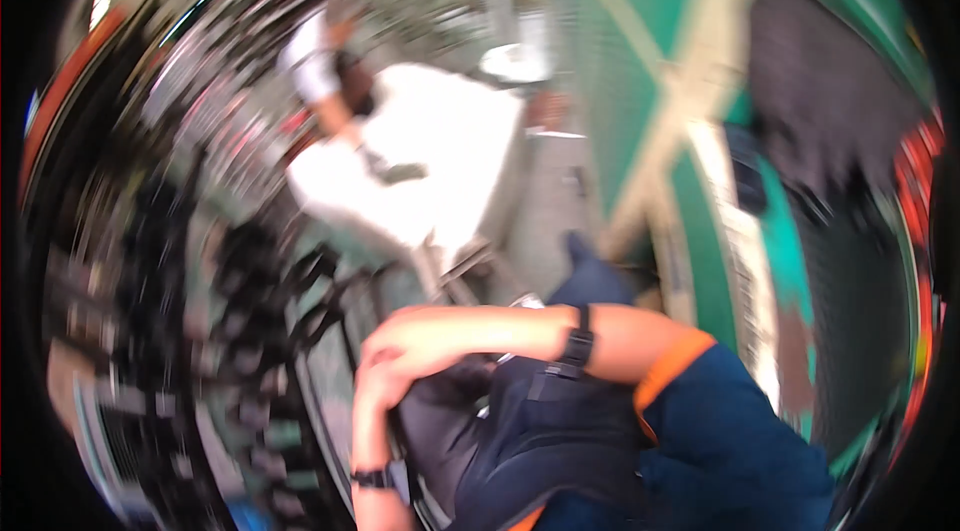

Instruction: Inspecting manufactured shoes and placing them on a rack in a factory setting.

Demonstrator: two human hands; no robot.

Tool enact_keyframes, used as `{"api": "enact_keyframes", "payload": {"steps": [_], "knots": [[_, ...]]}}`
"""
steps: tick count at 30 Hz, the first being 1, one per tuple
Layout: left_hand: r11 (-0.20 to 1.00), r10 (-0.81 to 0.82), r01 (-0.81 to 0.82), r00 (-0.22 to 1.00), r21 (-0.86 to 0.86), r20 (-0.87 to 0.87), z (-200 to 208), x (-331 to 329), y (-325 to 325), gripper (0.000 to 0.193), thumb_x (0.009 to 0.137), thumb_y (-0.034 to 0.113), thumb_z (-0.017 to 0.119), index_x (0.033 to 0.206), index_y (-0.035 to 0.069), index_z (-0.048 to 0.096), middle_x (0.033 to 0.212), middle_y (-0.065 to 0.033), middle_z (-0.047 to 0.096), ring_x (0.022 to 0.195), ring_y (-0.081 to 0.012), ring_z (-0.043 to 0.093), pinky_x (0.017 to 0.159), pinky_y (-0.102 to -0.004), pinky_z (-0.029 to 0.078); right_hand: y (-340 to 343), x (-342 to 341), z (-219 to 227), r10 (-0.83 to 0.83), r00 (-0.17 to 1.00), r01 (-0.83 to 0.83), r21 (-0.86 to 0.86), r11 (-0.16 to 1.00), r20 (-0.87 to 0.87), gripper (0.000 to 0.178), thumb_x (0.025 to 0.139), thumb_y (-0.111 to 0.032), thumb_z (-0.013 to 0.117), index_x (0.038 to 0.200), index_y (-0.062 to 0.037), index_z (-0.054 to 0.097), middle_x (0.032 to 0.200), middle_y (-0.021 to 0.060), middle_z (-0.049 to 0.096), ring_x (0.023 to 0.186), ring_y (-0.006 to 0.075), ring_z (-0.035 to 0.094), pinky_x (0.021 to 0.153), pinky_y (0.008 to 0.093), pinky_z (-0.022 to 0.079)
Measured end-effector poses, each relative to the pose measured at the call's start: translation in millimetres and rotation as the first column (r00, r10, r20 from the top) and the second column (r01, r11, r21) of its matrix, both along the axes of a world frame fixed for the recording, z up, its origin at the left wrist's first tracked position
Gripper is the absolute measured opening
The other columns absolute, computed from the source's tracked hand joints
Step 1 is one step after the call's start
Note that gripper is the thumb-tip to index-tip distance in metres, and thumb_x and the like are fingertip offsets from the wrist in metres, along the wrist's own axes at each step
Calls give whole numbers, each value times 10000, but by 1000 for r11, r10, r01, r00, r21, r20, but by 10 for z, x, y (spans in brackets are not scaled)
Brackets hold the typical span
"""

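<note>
My right forearm crosses in front of my body, and my right hand (pixel 408 343) lies against my left hand (pixel 378 383) at the lower middle. The two hands touch, the right one partly over the left. Motion blur smears the fingers, and no object shows in either hand. A black band (pixel 574 349) circles my right forearm, and another black strap (pixel 374 478) sits on my left wrist. My dark blue sleeve (pixel 720 421) has an orange edge.
Ahead, a white-topped table (pixel 455 136) stands where another person (pixel 325 66) reaches over a small grey thing (pixel 403 172). Blurred racks of dark parts (pixel 260 281) fill the left. At right, a dark cloth (pixel 825 81) hangs by a green surface (pixel 640 61).
</note>
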State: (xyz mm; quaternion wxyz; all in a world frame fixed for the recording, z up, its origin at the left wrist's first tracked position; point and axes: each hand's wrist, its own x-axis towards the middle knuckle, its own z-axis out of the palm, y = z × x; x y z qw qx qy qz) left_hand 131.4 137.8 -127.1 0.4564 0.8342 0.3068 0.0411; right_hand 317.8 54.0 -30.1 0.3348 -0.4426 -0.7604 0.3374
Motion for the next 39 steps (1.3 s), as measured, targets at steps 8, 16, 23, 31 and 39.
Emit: {"api": "enact_keyframes", "payload": {"steps": [8,16,23,31,39], "knots": [[965,-79,150,947,213,-311,73,143,147,429,912,370,631,1102,-2,730,997,-238,730,1007,-347,714,888,-384,522,-765,1691,1509,-139,814,253,-130,959,563,395,878,-397,635,1079,-79,754,996,143,745,931,311,685,843,439,519],[965,18,66,948,253,-317,-11,109,277,388,925,314,646,1078,-32,734,1002,-231,734,968,-299,713,887,-372,521,-4338,4329,1621,-989,134,961,236,145,61,394,964,-307,632,1259,-50,679,1172,108,706,983,190,698,859,313,546],[970,61,17,947,242,-314,-97,297,242,325,893,224,617,1067,-17,748,953,-206,755,929,-245,734,860,-328,527,-6744,4424,719,-134,-785,587,658,-471,605,577,1041,-540,344,1298,-107,625,1242,166,660,1267,344,563,1127,448,364],[979,43,23,949,204,-312,-29,426,166,312,897,191,606,1074,-25,747,969,-181,763,947,-230,729,881,-321,526,-6786,4165,993,-174,-777,625,710,-325,605,668,1007,-603,375,1022,-33,724,1069,203,673,1072,375,622,936,482,476],[976,62,8,946,216,-317,28,385,157,291,903,163,613,1057,-48,740,963,-176,762,929,-213,722,871,-317,526,-6917,3700,877,-333,-689,720,555,-416,644,706,959,-703,379,1100,-118,748,1074,232,706,1083,403,642,932,465,502]]}}
